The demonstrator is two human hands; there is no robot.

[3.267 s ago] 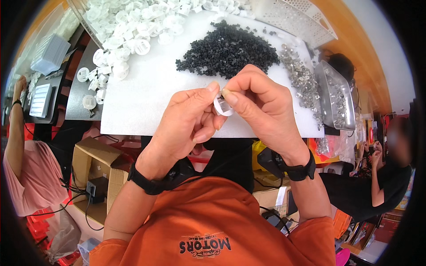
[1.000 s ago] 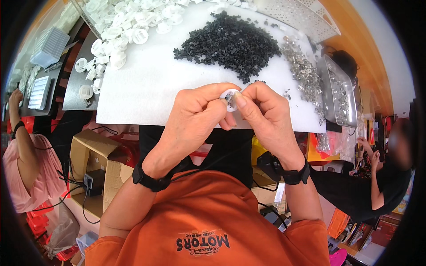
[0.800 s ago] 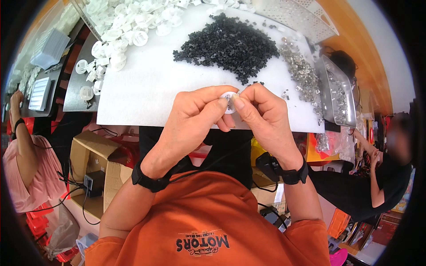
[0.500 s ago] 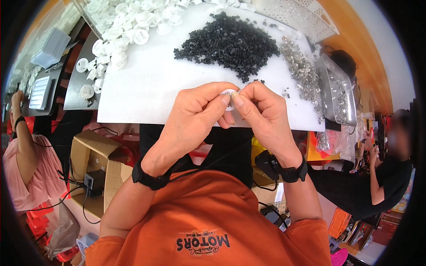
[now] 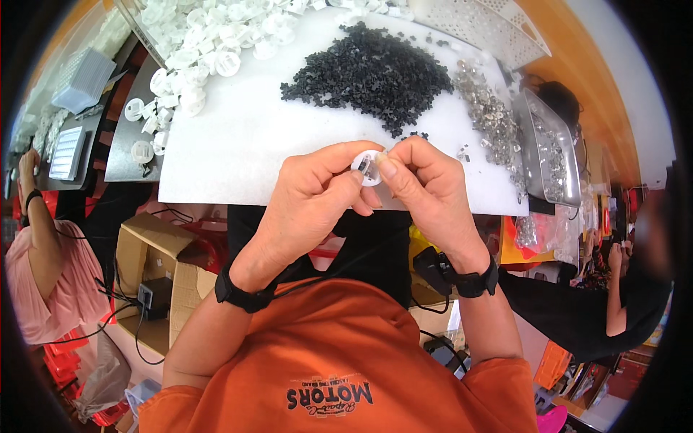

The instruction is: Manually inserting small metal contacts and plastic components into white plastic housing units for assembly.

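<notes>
Between both hands, over the front edge of the white board (image 5: 238, 155), is a small round white plastic piece (image 5: 367, 176) with dark and metallic bits in its middle. My left hand (image 5: 317, 191) pinches its left side between thumb and fingers. My right hand (image 5: 426, 177) is closed at its right side, with thumb and forefinger on its rim. Whether the right fingertips also hold a tiny part is hidden. Beyond the hands lies a heap of small black plastic parts (image 5: 368, 76). Many similar white round pieces (image 5: 227, 63) are piled at the far left.
Small metal parts (image 5: 491, 108) are scattered on the board's right, beside a clear tray (image 5: 541, 144) of more. A perforated white basket (image 5: 487, 25) stands at the back. An open cardboard box (image 5: 148, 245) is below left. Co-workers sit at left (image 5: 50, 281) and right (image 5: 635, 274).
The white round piece has tilted and come slightly nearer, so its inner face shows more. My left thumb has shifted left, uncovering its middle. My right hand stays at its edge.
</notes>
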